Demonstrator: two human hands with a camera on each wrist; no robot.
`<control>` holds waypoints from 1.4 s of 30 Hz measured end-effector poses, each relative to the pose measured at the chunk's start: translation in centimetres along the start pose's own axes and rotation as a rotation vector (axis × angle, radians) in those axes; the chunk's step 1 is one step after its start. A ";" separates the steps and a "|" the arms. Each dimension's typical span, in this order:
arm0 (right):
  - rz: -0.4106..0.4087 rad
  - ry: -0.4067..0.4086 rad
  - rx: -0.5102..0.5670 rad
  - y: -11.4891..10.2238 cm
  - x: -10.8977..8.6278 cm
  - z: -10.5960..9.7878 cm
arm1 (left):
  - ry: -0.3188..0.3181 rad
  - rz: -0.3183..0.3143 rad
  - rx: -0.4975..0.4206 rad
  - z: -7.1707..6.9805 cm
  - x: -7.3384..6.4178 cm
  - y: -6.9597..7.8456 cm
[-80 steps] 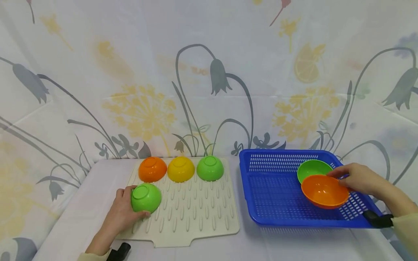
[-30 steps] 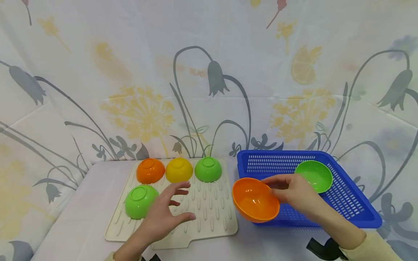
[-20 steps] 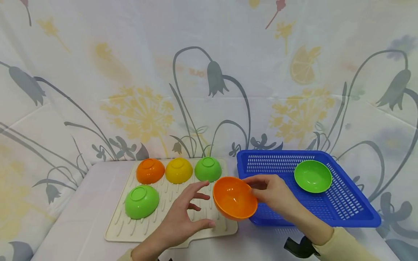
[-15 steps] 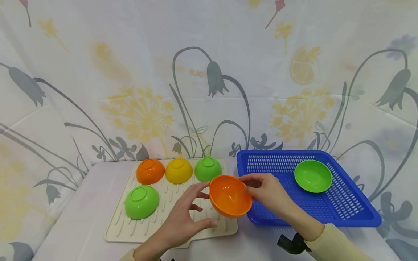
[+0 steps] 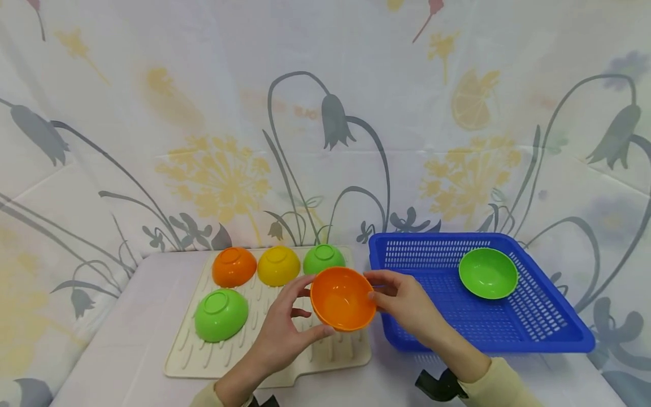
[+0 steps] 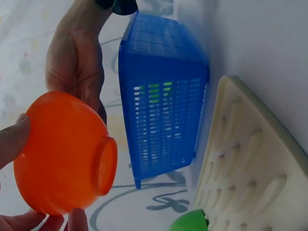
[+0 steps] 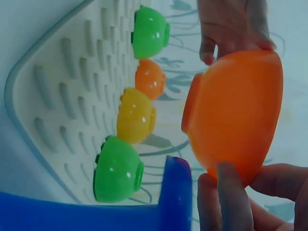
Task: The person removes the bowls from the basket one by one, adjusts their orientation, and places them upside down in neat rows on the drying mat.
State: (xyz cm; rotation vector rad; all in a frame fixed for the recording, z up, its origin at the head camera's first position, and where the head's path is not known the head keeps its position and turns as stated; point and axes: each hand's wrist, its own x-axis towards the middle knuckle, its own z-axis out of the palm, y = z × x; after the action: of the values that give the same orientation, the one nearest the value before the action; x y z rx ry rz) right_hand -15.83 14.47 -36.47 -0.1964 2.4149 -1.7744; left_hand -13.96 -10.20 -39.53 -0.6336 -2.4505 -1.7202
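Between both hands an orange bowl (image 5: 343, 298) hangs over the right part of a cream drying mat (image 5: 264, 350), its hollow facing the head camera. My right hand (image 5: 407, 302) pinches its right rim. My left hand (image 5: 285, 325) spans the left side, thumb (image 6: 12, 139) and fingertips on the bowl in the left wrist view. Upside down on the mat sit a back row of an orange bowl (image 5: 234, 267), a yellow bowl (image 5: 278, 265) and a green bowl (image 5: 323, 258), plus another green bowl (image 5: 221, 315) at front left.
At the right stands a blue perforated basket (image 5: 422, 339) with one green bowl (image 5: 488, 274) inside, hollow side up. A white cloth (image 5: 117, 339) covers the table. Behind everything hangs a flower-printed curtain (image 5: 229, 73).
My right hand has lifted the orange bowl from the basket and carried it left over the mat. My left hand has let go of the front green bowl, moved right and taken the orange bowl's left side.
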 end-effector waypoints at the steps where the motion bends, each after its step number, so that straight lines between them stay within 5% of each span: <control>1: -0.006 -0.013 0.007 0.0 0.0 0.0 | 0.005 0.001 0.002 -0.1 0.0 -0.2; 9: -0.035 -0.049 0.097 1.1 0.4 0.8 | -0.012 0.011 -0.015 -0.7 0.0 -1.2; 19: -0.018 0.042 0.132 2.2 0.6 1.9 | -0.086 0.051 -0.018 -1.2 0.1 -1.9; 31: -0.065 0.060 0.082 2.5 0.5 2.1 | -0.046 -0.078 -0.069 -1.1 0.2 -2.8; 42: -0.057 0.064 0.080 2.7 0.5 1.9 | -0.189 -0.217 -0.332 -1.4 0.7 -3.4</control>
State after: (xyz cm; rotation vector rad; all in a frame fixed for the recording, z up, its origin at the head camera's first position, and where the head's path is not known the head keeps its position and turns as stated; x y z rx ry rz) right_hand -16.05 13.36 -39.64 -0.2037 2.3984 -1.9267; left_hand -16.12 -12.20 -41.80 -0.6009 -2.4516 -2.2819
